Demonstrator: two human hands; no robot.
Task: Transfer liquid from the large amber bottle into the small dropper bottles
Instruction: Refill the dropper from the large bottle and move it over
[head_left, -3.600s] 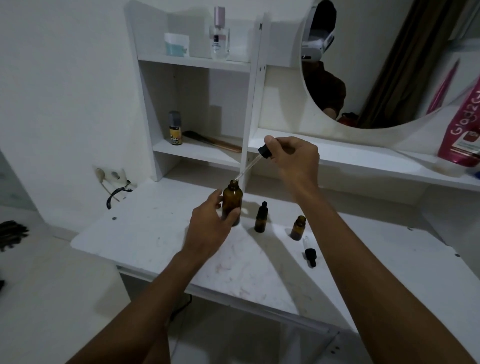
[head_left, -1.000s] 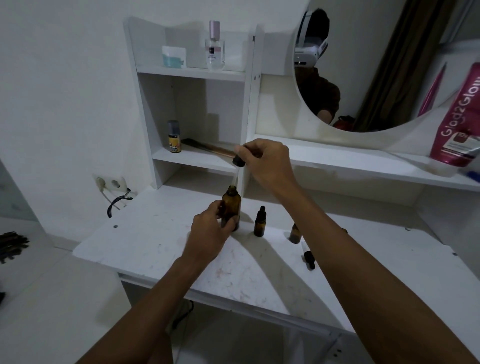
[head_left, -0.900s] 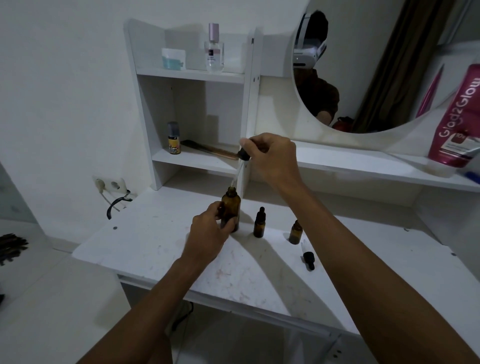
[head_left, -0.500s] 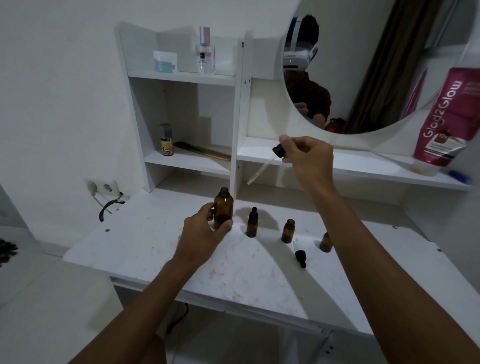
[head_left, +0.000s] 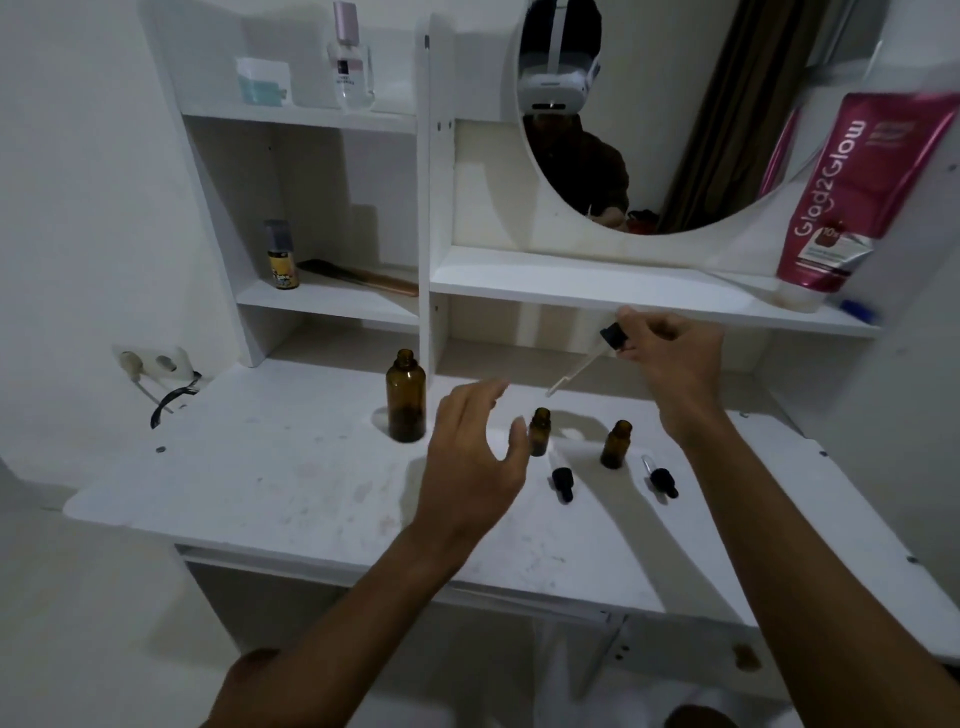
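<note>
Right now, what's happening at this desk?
Mid-transfer. The right hand pinches a dropper, its tip poised just above an open small bottle. The left hand is open beside that bottle, holding nothing. The large amber bottle stands uncapped and untouched.

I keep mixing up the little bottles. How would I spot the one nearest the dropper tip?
On the white desk under the round mirror, right of the large amber bottle, stand two small open bottles. Yours is the left one, beside the thumb of the left hand and just below the dropper tip; its twin stands farther right.
</note>
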